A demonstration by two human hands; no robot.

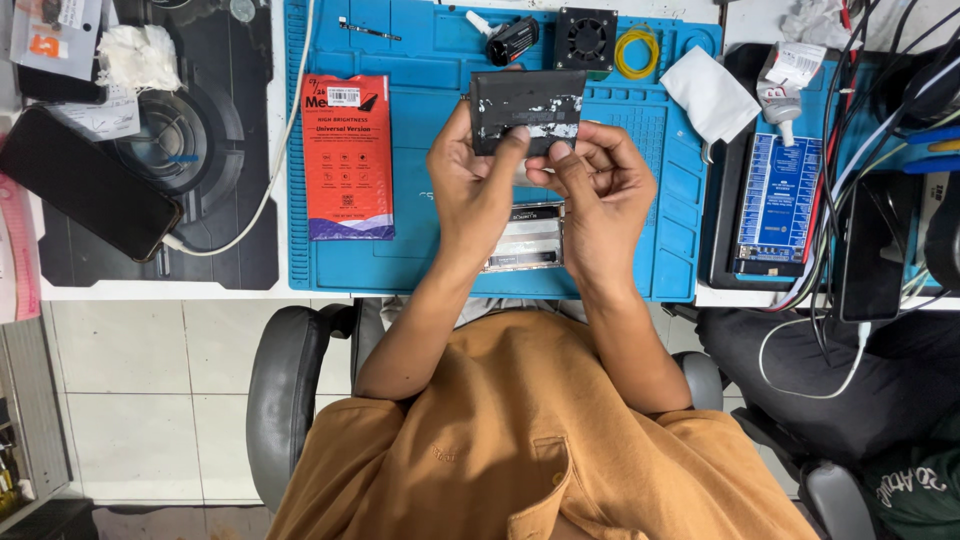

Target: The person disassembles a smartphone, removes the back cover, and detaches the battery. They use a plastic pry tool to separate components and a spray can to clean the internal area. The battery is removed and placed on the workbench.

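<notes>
Both hands are raised over a blue work mat (420,240). My left hand (478,185) grips a flat black rectangular part (527,105) with patches of white residue, thumb pressed on its lower edge. My right hand (600,195) holds the same part from the right, its fingers curled at the lower right corner. Below the hands a silver and black flat part (528,240) lies on the mat, partly hidden by my wrists.
An orange packet (347,155) lies on the mat's left side. At the back sit a small black fan (586,38), a yellow wire coil (636,50) and a white cloth (708,92). A dark phone (85,180) lies far left. Cables and a blue device (778,200) crowd the right.
</notes>
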